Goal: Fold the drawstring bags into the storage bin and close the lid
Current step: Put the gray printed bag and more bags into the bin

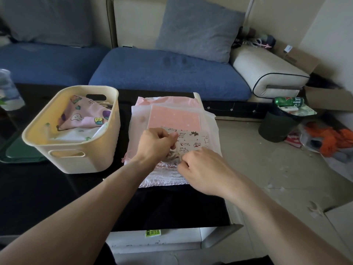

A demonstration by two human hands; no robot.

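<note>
Nearest the viewer, a black bench (57, 197) carries everything, with a small green label (152, 232) stuck to its pale front edge. Both forearms reach forward over it. The right hand (202, 169) has its fingers curled under, pinching the gathered near end of a beige drawstring bag (191, 143) printed with small dark animals. The left hand (155, 144) is also curled, thumb and fingers pinching the same bag at its left side. The bag lies flat on a stack of other bags (168, 115), pink and white, its puckered mouth towards the viewer and its long axis running away towards the sofa. A pink ruffled edge (166, 175) of a lower bag shows beneath the hands.

Just left of the stack stands the cream storage bin (76, 157), lid off, with oval handle slots; inside lies a crumpled pink bag with cartoon ghosts (84, 113) over white fabric. Nothing stands between the stack and the bin.

To the right on the floor, a dark waste bin (277, 127) holds a green can (288, 101); orange cloth (332, 138) lies beside it. Beyond is a blue sofa (162, 71) with a grey cushion (198, 27).
</note>
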